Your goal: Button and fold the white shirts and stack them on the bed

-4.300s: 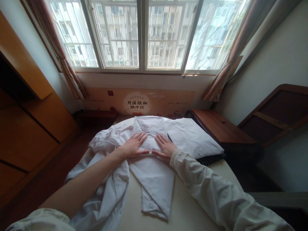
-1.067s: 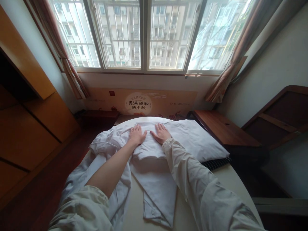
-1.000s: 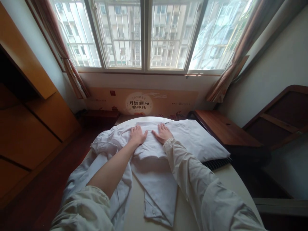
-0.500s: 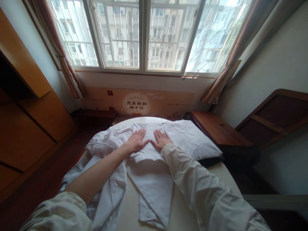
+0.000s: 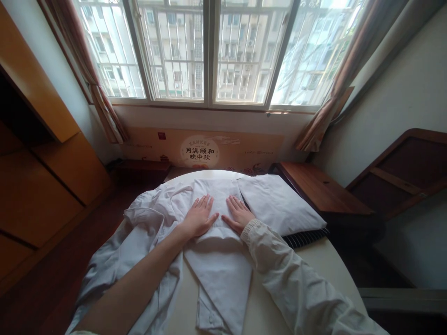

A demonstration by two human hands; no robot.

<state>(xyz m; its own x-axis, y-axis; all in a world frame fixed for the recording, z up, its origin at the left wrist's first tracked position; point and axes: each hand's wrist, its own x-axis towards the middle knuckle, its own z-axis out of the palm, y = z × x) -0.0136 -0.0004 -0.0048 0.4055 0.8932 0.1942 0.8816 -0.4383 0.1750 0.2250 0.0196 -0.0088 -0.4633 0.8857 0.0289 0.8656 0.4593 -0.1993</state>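
Note:
A white shirt (image 5: 220, 260) lies partly folded on the round cream table (image 5: 268, 298), its narrow end and a buttoned cuff toward me. My left hand (image 5: 200, 216) rests flat on the shirt, fingers spread and pointing away. Beside it my right hand (image 5: 239, 214) also lies flat on the cloth, thumb toward the left thumb with a small gap between. Left of my hands is a crumpled white garment (image 5: 150, 218); whether it is part of the same shirt I cannot tell. To the right sits a folded white garment (image 5: 282, 204) over a dark striped cloth (image 5: 307, 236).
Behind the table stand a low wooden cabinet (image 5: 324, 188) at right and a printed panel (image 5: 244, 144) under the barred window (image 5: 206, 56). Orange-brown cupboards (image 5: 52, 181) line the left side. A wooden-framed panel (image 5: 401, 177) leans at the right wall.
Both hands have slid slightly toward me over the shirt, still flat. The right hand has shifted a little to the right, widening the gap between the thumbs. The view has moved slightly.

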